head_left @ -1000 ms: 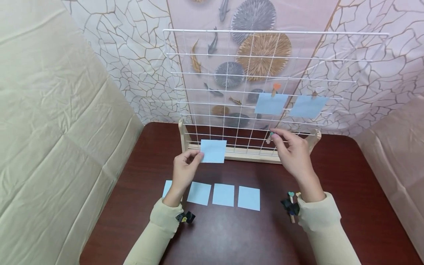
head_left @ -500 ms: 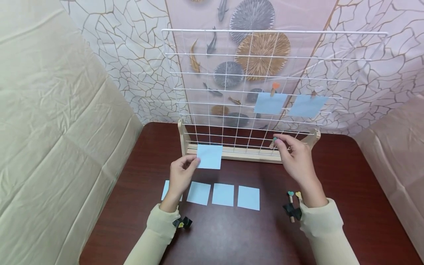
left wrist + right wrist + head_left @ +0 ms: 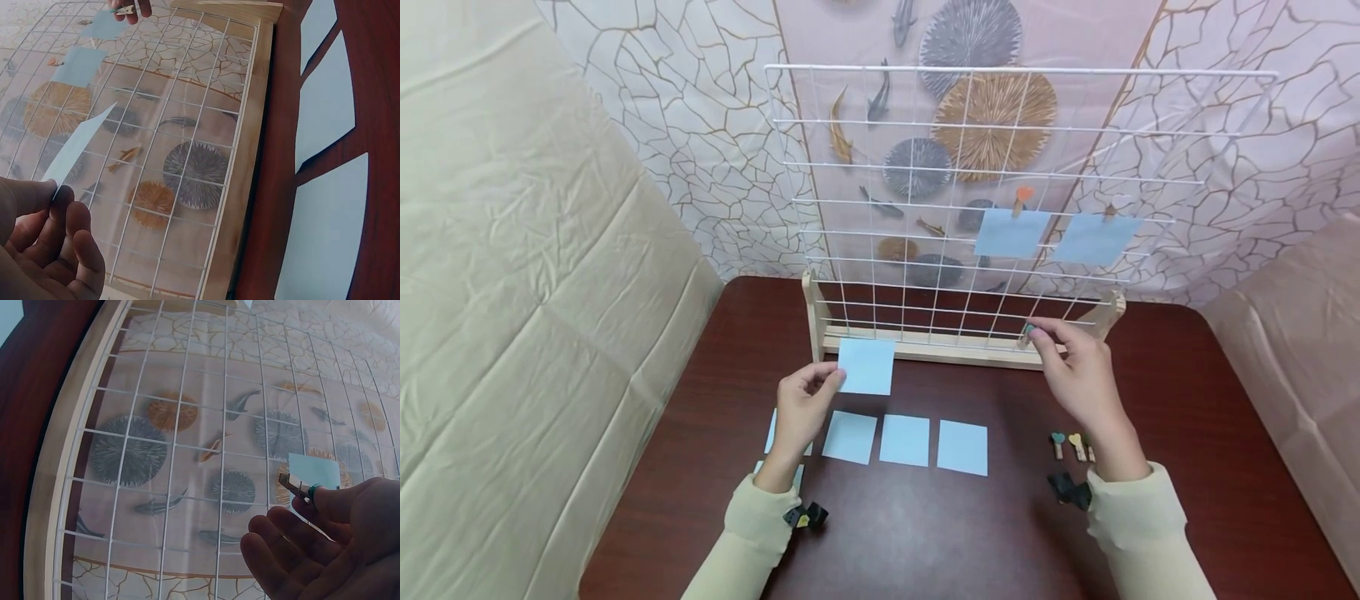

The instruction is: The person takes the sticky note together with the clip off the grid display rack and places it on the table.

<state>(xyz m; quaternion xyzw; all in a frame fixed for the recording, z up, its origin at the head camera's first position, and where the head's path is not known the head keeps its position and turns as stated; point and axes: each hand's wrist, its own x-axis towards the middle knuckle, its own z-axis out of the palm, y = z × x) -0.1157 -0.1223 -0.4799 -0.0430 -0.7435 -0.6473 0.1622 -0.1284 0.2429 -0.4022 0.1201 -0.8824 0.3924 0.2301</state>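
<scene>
My left hand point(image 3: 801, 408) pinches a light blue paper square point(image 3: 867, 367) by its left edge, raised in front of the lower left of the white wire grid point(image 3: 940, 208). Seen from the left wrist, thumb and forefinger grip one end of that paper point(image 3: 81, 147). My right hand point(image 3: 1078, 367) holds a small wooden clothespin point(image 3: 1026, 337) with a green top between thumb and forefinger, near the grid's lower right. The right wrist view shows the clothespin point(image 3: 295, 485) pointing away from the fingertips. Two blue squares hang on the grid, under an orange heart clothespin point(image 3: 1022, 202) and a whitish one point(image 3: 1114, 207).
Several blue paper squares point(image 3: 905, 440) lie on the dark red table point(image 3: 910, 533), some partly behind the left forearm. Heart-topped clothespins point(image 3: 1058, 446) lie beside the right wrist. A wooden stand point(image 3: 925, 346) carries the grid. Patterned cloth point(image 3: 700, 125) hangs behind it.
My left hand has drawn the paper down and left, toward me. My right hand has moved down and slightly right with the clothespin, and more loose clothespins show beside its wrist.
</scene>
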